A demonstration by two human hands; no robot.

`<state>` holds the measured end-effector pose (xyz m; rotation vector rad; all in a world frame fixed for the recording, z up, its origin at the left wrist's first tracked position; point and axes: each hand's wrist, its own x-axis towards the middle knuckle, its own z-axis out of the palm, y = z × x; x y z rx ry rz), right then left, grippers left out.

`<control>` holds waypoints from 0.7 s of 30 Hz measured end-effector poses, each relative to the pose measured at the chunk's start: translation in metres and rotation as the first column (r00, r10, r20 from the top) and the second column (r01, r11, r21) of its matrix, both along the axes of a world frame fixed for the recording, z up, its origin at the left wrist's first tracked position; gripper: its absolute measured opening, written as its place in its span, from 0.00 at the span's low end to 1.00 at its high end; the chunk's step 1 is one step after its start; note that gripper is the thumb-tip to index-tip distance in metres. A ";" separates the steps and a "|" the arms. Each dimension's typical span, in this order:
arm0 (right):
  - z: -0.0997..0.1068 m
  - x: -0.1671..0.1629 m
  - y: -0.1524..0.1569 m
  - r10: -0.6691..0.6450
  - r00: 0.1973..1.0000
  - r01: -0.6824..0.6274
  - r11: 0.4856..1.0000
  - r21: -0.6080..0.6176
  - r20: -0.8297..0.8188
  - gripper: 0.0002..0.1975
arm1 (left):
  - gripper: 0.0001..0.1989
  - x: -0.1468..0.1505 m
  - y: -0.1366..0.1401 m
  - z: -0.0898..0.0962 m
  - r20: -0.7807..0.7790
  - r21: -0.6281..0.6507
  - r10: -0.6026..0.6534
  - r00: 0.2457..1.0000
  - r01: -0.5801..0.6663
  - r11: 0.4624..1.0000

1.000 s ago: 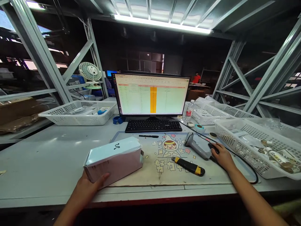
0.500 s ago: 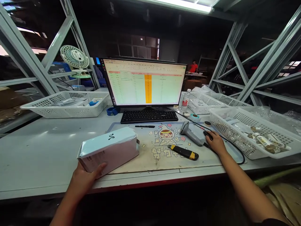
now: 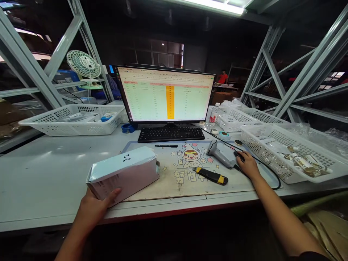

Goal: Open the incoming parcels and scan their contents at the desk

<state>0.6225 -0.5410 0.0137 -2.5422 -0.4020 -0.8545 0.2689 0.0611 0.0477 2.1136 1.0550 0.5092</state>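
Observation:
My left hand [image 3: 95, 206] grips the near left end of a long pale cardboard box [image 3: 126, 177], thumb on its front side and the other fingers hidden beneath or behind it. The box rests tilted over the desk mat [image 3: 163, 190]. On the mat's right side, my right hand [image 3: 248, 165] is closed over a black computer mouse [image 3: 239, 156]. Just left of that hand lies a grey barcode scanner [image 3: 221, 157] with a cable. A yellow and black utility knife [image 3: 210, 175] lies between the box and the scanner. The monitor [image 3: 146, 98] shows a spreadsheet with an orange column.
A keyboard [image 3: 171, 134] and a black pen [image 3: 166, 146] lie before the monitor. White baskets stand left [image 3: 76, 130] and right [image 3: 272, 156]. Near the right basket are a bottle [image 3: 213, 115] and tape rolls [image 3: 224, 135]. A fan [image 3: 83, 65] stands behind; a person [image 3: 223, 78] is far back.
The selected cell on the screen has shifted from the left columns to the far right. The view has moved slightly. Both hands keep their hold on the box and mouse.

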 end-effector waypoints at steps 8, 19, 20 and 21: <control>0.001 0.000 0.002 -0.017 1.000 0.017 1.000 0.000 -0.015 0.26 | 0.52 -0.001 0.000 0.001 0.015 -0.018 0.008 1.000 -0.008 1.000; 0.001 -0.001 0.001 -0.005 1.000 0.005 1.000 -0.001 0.004 0.26 | 0.50 0.000 0.005 0.000 0.009 -0.015 -0.007 1.000 0.007 1.000; 0.001 -0.001 0.001 -0.007 1.000 0.007 1.000 0.001 0.007 0.25 | 0.49 0.000 0.007 -0.002 0.009 -0.012 -0.004 1.000 0.004 1.000; 0.001 -0.001 0.001 -0.007 1.000 0.007 1.000 0.003 0.011 0.25 | 0.47 0.000 0.008 -0.004 0.016 0.009 -0.016 1.000 0.016 1.000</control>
